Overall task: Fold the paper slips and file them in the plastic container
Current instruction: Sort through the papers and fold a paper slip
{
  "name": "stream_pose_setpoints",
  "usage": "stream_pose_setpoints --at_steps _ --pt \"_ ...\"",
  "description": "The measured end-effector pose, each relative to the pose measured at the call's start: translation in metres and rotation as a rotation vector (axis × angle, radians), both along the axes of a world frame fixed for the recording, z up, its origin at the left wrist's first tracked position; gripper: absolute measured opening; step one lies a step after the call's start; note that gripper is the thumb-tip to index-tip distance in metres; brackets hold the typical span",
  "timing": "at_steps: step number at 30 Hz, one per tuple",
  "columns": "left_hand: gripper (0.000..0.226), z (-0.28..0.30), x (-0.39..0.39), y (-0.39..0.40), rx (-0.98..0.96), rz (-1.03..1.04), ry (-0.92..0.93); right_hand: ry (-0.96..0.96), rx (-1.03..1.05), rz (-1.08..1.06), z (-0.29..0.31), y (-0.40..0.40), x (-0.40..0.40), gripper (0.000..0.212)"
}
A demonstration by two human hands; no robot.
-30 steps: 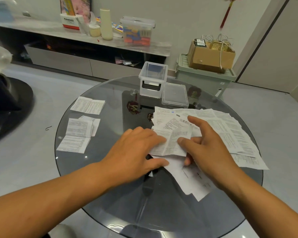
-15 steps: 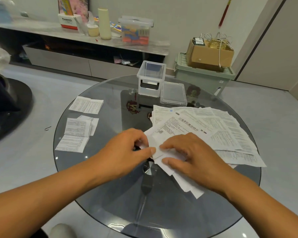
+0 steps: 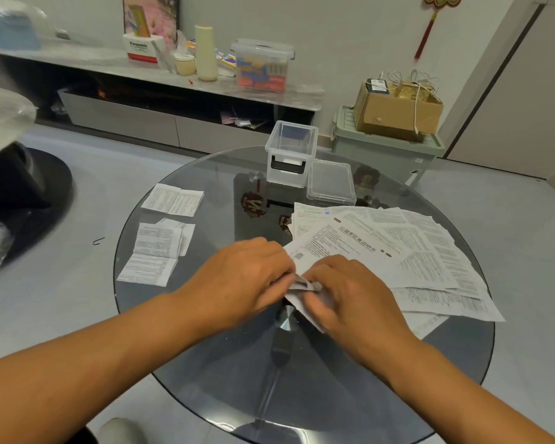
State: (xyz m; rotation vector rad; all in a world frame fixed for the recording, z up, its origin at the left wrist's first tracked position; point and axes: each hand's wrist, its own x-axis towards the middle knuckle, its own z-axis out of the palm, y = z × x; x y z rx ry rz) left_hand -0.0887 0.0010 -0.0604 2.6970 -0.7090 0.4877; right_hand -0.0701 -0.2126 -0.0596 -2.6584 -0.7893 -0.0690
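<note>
Both hands meet over the middle of the glass worktop (image 3: 205, 363). The left hand (image 3: 241, 283) and right hand (image 3: 350, 296) have their fingers curled shut on a small paper slip (image 3: 302, 288), now crumpled tighter than half a second ago; its long axis is hidden. The open plastic container (image 3: 290, 155) stands at the far edge.

Single head view — looks forward and down from above, close over round glass table (image 3: 205, 363); wall shelf (image 3: 141, 68) far behind.
</note>
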Motion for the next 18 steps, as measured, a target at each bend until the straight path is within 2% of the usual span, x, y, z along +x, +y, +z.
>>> stream_pose_setpoints --at_steps 1,3,5,6,8,10,14,18 --pt "0.027 0.002 -0.003 -0.003 -0.04 0.005 -0.013 0.049 0.096 -0.028 -0.001 0.0 0.001 0.027" --pt "0.037 0.01 -0.01 -0.009 -0.238 0.046 0.104 0.205 0.264 -0.076 0.004 -0.002 0.003 0.04" --pt "0.046 0.013 -0.011 -0.011 -0.425 0.128 0.292 0.323 0.325 -0.059 0.009 -0.005 0.005 0.04" --pt "0.041 0.011 -0.009 -0.01 -0.451 0.153 0.343 0.37 0.326 -0.043 0.011 -0.006 0.005 0.036" --pt "0.02 0.005 -0.004 -0.008 -0.458 0.169 0.404 0.409 0.293 -0.019 0.014 -0.007 0.004 0.031" --pt "0.012 0.002 -0.001 -0.007 -0.486 0.18 0.484 0.366 0.264 -0.054 0.013 -0.007 0.004 0.025" --pt "0.041 0.003 -0.001 -0.006 -0.494 0.198 0.575 0.289 0.285 -0.216 0.005 -0.004 0.008 0.023" --pt "0.056 0.01 -0.003 -0.007 -0.237 0.197 0.498 0.299 0.214 -0.23 0.004 -0.001 0.007 0.026"
